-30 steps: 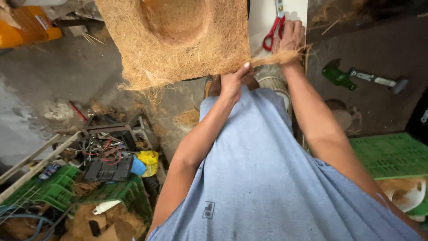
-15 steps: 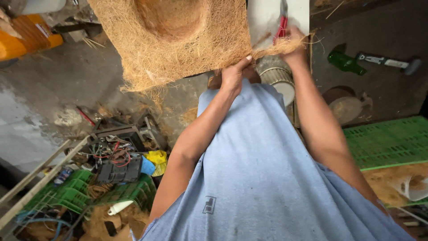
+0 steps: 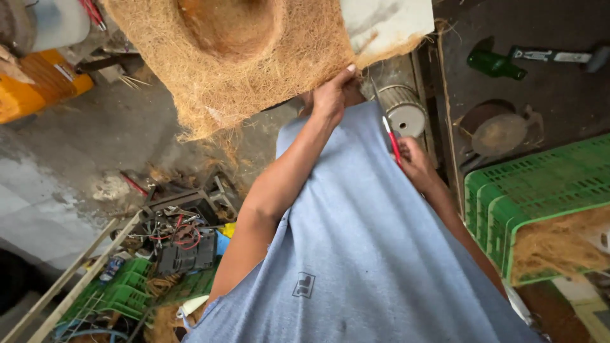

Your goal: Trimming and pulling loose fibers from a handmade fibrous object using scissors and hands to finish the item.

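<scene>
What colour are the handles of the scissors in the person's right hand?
Red, on the scissors in the right hand; seen in the head view.

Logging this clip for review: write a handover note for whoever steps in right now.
Left hand: pinches the near edge of the coir mat, which has a bowl-shaped hollow in it.
Right hand: holds red-handled scissors, blades pointing up toward the mat's edge.
Done: cannot tell how much edge is trimmed.
Left: ragged fibres hang along the mat's lower left edge and at its corner under the white board.
</scene>
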